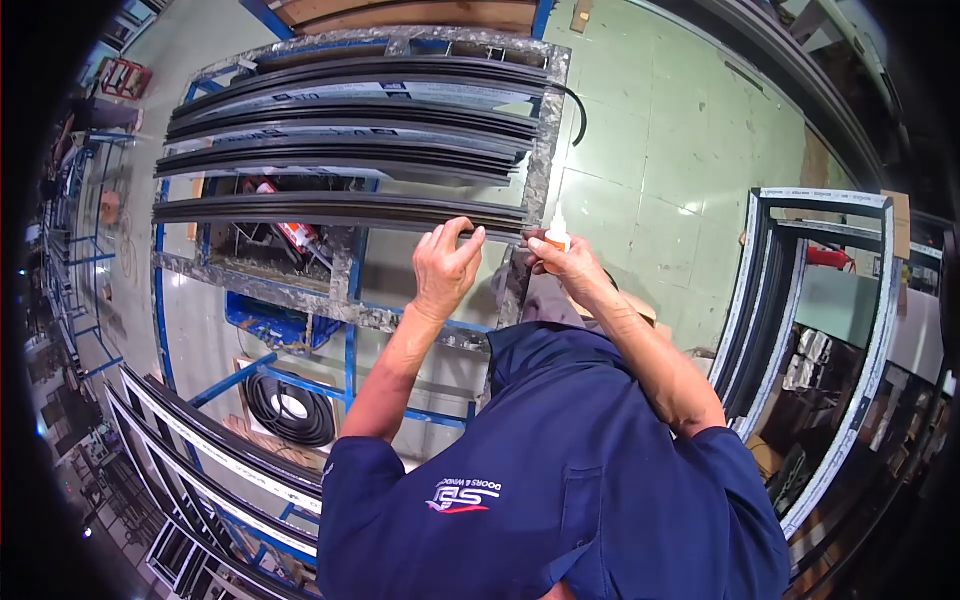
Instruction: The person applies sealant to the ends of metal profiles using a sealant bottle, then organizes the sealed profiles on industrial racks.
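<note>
My left hand (447,265) is at the near edge of the closest bundle of long black profiles (330,211), close to its right end. Its fingers are curled, thumb and forefinger near each other at the profile's edge; whatever lies between them is too small to make out. In my right hand (572,268) is a small white glue bottle (558,236) with an orange label, its nozzle pointing away from me. That hand is just past the profile ends, with its fingertips partly hidden behind the bottle.
More black profiles (340,155) lie in rows across a stained metal frame table (545,160). A curved black strip (578,115) sticks out at the far right corner. Below are a blue crate (280,322) and a coil of black strip (290,408). A window frame (825,197) stands at right.
</note>
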### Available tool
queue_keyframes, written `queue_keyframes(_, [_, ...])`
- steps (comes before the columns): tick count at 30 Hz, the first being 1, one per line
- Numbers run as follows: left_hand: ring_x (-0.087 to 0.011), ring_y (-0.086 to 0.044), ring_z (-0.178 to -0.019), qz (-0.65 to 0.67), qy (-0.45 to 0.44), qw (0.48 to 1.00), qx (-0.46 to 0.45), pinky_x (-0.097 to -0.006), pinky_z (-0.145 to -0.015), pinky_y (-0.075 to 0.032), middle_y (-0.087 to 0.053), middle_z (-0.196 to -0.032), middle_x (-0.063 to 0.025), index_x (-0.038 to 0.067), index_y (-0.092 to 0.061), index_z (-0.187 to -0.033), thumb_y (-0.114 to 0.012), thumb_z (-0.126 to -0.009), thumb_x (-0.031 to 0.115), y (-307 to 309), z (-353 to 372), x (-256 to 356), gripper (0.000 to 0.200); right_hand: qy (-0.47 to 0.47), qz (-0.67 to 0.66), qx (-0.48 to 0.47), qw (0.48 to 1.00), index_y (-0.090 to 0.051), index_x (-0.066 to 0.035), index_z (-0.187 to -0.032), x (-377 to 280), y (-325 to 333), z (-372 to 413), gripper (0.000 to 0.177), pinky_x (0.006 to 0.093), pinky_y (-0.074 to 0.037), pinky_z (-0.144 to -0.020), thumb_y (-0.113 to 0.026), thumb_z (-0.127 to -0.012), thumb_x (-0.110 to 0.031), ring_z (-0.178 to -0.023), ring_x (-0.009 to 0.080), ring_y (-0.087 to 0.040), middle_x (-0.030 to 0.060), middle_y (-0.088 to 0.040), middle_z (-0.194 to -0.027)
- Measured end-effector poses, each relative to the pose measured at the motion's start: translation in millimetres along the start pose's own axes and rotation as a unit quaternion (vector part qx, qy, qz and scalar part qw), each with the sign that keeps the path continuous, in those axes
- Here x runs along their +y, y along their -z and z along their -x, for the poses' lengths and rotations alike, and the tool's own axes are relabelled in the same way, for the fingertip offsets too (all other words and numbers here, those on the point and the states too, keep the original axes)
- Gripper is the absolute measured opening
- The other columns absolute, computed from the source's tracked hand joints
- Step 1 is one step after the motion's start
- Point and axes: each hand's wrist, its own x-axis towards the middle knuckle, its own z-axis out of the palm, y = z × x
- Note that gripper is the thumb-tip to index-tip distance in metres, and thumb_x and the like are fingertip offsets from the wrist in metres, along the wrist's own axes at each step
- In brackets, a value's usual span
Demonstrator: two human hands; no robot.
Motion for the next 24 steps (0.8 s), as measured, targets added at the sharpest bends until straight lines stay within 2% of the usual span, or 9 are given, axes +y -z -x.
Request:
queue_keyframes(6, [-0.0295, -0.061, -0.088, -0.024, 0.014, 1.0, 0.003, -0.0412, -0.073, -0.049, -0.06, -0.104, -0.0121, 0.006, -0.072, -0.106, -0.074, -0.074, 0.003, -5.8, 3.9, 9.5, 0.032, 0.031, -0.026, -0.033, 0.999, -0.049, 0.009, -0.142, 2.7, -2.7, -6.1, 0.067, 0.0303, -0.058, -0.077, -0.076, -0.093, -0.027, -0.096, 0.0177, -0.069, 0.0135, -0.067, -0.115])
queue_keyframes(8, [-0.0304, -0.061, -0.091, -0.039, 0.018, 0.999, -0.028, -0.0411, -0.074, -0.048, -0.06, -0.106, -0.0124, 0.005, -0.071, -0.109, -0.072, -0.078, 0.006, -4.3, 4.7, 10.7, 0.031, 0.047, -0.005, -0.049, 0.998, -0.048, 0.009, -0.143, 12.9, -0.1, -14.4, 0.067, 0.0291, -0.056, -0.073, -0.076, -0.092, -0.025, -0.085, 0.0144, -0.068, 0.0093, -0.071, -0.101])
queue_keyframes(10, [-0.031, -0.06, -0.091, -0.042, 0.014, 0.999, -0.008, -0.0429, -0.074, -0.048, -0.06, -0.104, -0.013, 0.003, -0.07, -0.113, -0.073, -0.08, 0.01, -4.1, 2.5, 14.8, 0.033, 0.071, 0.068, -0.031, 0.995, -0.069, 0.001, -0.108, 12.8, 0.6, -16.0, 0.033, 0.0295, -0.054, -0.066, -0.078, -0.091, -0.026, -0.075, 0.0105, -0.065, 0.0029, -0.071, -0.086])
queue_keyframes(11, [-0.0313, -0.059, -0.089, -0.038, 0.014, 0.999, 0.006, -0.0438, -0.074, -0.047, -0.06, -0.1, -0.0126, 0.003, -0.071, -0.113, -0.074, -0.081, 0.015, -5.6, 2.6, 15.3, 0.034, 0.083, 0.104, -0.017, 0.991, -0.071, -0.003, -0.093, 12.5, 0.1, -19.6, 0.027, 0.0292, -0.053, -0.066, -0.08, -0.089, -0.028, -0.074, 0.0085, -0.062, 0.0009, -0.07, -0.081])
queue_keyframes(16, [-0.028, -0.056, -0.083, 0.04, 0.179, 0.979, 0.086, -0.0402, -0.073, -0.045, -0.056, -0.09, -0.0112, 0.007, -0.075, -0.104, -0.081, -0.079, 0.014, -14.9, 9.7, 36.3, 0.027, 0.088, 0.129, 0.004, 0.988, -0.066, -0.004, -0.088, 14.6, -0.3, -25.0, 0.026, 0.0282, -0.051, -0.067, -0.081, -0.087, -0.025, -0.073, 0.0087, -0.06, 0.0, -0.066, -0.078])
queue_keyframes(17, [-0.0292, -0.055, -0.083, 0.074, 0.226, 0.962, 0.136, -0.0404, -0.075, -0.046, -0.054, -0.091, -0.0123, 0.005, -0.073, -0.103, -0.082, -0.079, 0.013, -21.3, 9.9, 44.1, 0.028, 0.088, 0.134, 0.009, 0.987, -0.066, -0.004, -0.087, 9.2, -1.9, -22.7, 0.026, 0.0281, -0.05, -0.067, -0.081, -0.087, -0.025, -0.072, 0.0088, -0.06, 0.0, -0.065, -0.077])
queue_keyframes(19, [-0.026, -0.056, -0.095, 0.104, 0.356, 0.912, 0.174, -0.0401, -0.084, -0.047, -0.054, -0.103, -0.0113, 0.007, -0.061, -0.125, -0.082, -0.082, 0.014, -41.5, 26.0, 45.7, 0.048, 0.081, 0.133, 0.011, 0.988, -0.066, -0.004, -0.086, 6.7, -3.3, -21.3, 0.026, 0.0278, -0.049, -0.066, -0.082, -0.086, -0.025, -0.072, 0.009, -0.06, 0.0002, -0.065, -0.077])
queue_keyframes(22, [-0.0243, -0.055, -0.112, 0.302, 0.519, 0.765, 0.234, -0.0413, -0.095, -0.047, -0.053, -0.121, -0.0102, 0.011, -0.038, -0.146, -0.079, -0.088, 0.016, -80.5, 50.6, 32.2, 0.071, 0.069, 0.124, 0.005, 0.99, -0.066, -0.003, -0.086, 6.3, -2.3, -23.9, 0.027, 0.0282, -0.049, -0.064, -0.082, -0.084, -0.025, -0.071, 0.0093, -0.06, 0.0008, -0.066, -0.077])
queue_keyframes(24, [-0.0245, -0.053, -0.12, 0.463, 0.542, 0.663, 0.227, -0.0441, -0.101, -0.046, -0.052, -0.131, -0.0104, 0.013, -0.028, -0.151, -0.077, -0.09, 0.016, -83.9, 48.1, 33.0, 0.078, 0.069, 0.13, 0.006, 0.989, -0.067, -0.003, -0.085, 3.5, -1.7, -23.1, 0.027, 0.029, -0.049, -0.063, -0.082, -0.083, -0.025, -0.07, 0.0095, -0.06, 0.0014, -0.066, -0.076])
